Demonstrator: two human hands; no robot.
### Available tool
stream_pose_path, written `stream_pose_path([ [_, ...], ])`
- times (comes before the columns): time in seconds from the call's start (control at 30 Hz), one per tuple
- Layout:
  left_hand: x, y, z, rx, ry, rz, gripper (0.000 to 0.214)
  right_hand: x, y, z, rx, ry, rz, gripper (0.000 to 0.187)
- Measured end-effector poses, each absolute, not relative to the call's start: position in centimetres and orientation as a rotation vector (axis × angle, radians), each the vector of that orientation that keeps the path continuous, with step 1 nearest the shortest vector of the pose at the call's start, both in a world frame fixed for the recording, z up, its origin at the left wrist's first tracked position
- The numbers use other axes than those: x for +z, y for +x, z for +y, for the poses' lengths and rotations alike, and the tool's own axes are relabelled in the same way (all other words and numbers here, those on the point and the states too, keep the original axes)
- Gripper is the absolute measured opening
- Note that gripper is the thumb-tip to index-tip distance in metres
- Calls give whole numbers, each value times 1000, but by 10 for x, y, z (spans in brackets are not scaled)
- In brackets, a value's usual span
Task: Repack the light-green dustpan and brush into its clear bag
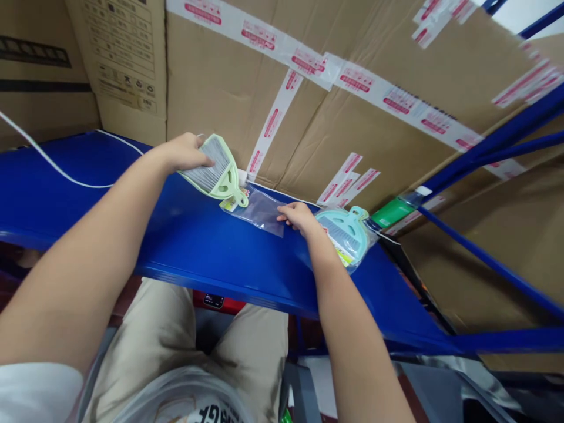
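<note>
My left hand [188, 154] grips a pale green dustpan and brush set [225, 182] by its wide end, thumb across the grey bristles. The handle end points toward the right, over a clear plastic bag [262, 212] with a coloured label by the handle. At the bag's right end, my right hand [296, 216] pinches its edge between thumb and fingers. Just right of that hand lies a light blue dustpan and brush set [350, 232] in clear wrapping, partly hidden by my right forearm.
Everything lies on a blue shelf [198, 247]. Large taped cardboard boxes [211, 88] stand behind it. A green-labelled bottle [399, 208] lies at the right beside the blue metal frame [489, 258]. A white cable [53, 161] hangs at the left.
</note>
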State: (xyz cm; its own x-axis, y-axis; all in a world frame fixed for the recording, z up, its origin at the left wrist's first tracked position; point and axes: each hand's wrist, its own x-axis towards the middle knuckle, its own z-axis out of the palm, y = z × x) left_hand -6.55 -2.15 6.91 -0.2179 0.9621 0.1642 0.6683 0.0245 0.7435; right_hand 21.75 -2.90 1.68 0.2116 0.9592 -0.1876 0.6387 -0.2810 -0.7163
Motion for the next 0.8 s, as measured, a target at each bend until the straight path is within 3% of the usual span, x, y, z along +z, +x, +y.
stream_pose_path([
  [0.13,68,-66,-19,906,1762,1941,36,14,214,-29,872,-1852,-1368,7],
  [0.33,69,-66,-21,954,1708,1935,36,11,213,-23,705,-1780,-1297,40],
  [0.8,73,-58,-27,1221,1395,1773,25,-5,234,3,763,-1023,-1216,25],
])
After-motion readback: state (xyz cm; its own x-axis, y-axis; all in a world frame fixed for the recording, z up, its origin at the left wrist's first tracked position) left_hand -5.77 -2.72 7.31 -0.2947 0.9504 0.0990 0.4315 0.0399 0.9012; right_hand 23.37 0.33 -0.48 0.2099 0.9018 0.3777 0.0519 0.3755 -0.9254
